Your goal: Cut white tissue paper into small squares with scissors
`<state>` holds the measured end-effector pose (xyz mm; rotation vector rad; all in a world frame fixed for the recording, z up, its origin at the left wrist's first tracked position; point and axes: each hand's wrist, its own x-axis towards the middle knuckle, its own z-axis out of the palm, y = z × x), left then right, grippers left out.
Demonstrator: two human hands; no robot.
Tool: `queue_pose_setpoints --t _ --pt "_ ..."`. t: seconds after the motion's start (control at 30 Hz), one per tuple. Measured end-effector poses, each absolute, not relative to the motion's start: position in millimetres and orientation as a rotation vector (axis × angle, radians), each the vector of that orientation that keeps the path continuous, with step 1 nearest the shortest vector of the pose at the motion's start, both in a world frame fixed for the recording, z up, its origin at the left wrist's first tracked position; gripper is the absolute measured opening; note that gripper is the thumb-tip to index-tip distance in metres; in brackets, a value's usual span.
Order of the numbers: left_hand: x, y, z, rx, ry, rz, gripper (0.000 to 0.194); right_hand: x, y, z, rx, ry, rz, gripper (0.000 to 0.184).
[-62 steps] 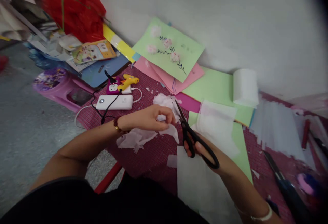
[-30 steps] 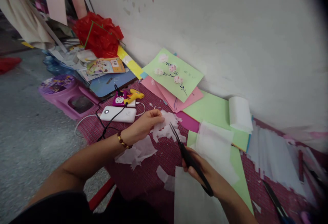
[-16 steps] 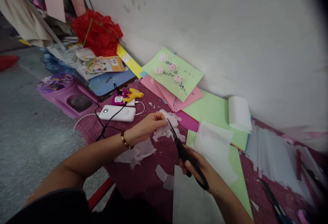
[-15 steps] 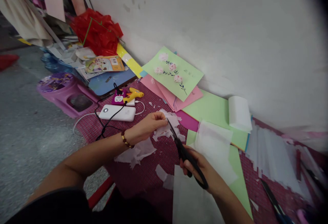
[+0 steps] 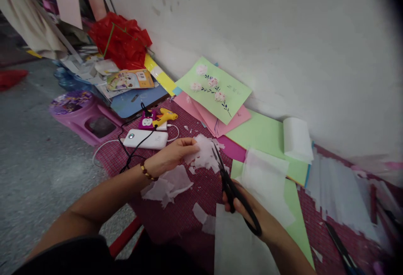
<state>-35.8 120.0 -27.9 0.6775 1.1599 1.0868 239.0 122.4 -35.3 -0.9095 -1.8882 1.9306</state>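
My left hand [image 5: 176, 151] is closed in a pinch on a piece of thin white paper [image 5: 201, 148], above a heap of torn white scraps; the paper's edges blend with the heap. In my right hand [image 5: 244, 203] is a pair of black scissors [image 5: 228, 182], my fingers through the handles. The blades point up and away, slightly parted, just right of the pinched paper and apart from my left hand. A larger crumpled white scrap [image 5: 170, 186] lies on the red checked tablecloth [image 5: 179, 216] below my left wrist.
White sheets [image 5: 239, 237] and green card [image 5: 261, 134] lie to the right, near a paper roll [image 5: 297, 138]. A green flower card [image 5: 214, 90] rests by the wall. Left are a yellow glue gun [image 5: 165, 117], a white power bank [image 5: 146, 139], cables and a pink stool [image 5: 85, 115].
My left hand has moved a little left, away from the blades. The scissors have shifted slightly right and down, so a gap now separates them from my left fingers.
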Motion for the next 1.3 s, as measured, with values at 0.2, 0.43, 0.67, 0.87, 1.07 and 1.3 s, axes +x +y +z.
queue_pose_setpoints --t 0.2,0.43,0.67,0.87,1.07,1.3 --pt "-30.2 124.0 -26.2 0.67 1.119 1.176 0.031 243.5 123.5 -33.4 -0.774 -1.979 1.967 0.051" --pt "-22.2 124.0 -33.8 0.805 1.17 1.048 0.026 232.6 125.8 -31.1 -0.8 -1.977 1.965 0.05" --pt "-19.7 125.9 -36.3 0.858 1.172 1.012 0.025 229.9 124.3 -35.9 -0.936 -1.876 2.015 0.059" --pt "-27.9 125.5 -36.5 0.772 1.15 0.941 0.024 231.8 123.9 -33.9 -1.066 -1.868 1.995 0.049" --pt "-42.2 123.5 -30.1 0.749 1.205 0.987 0.021 241.7 125.8 -35.8 -0.87 -1.973 1.941 0.047" --pt "-37.0 130.4 -22.5 0.762 1.214 1.099 0.02 242.8 124.6 -38.6 -0.744 -2.022 1.991 0.046"
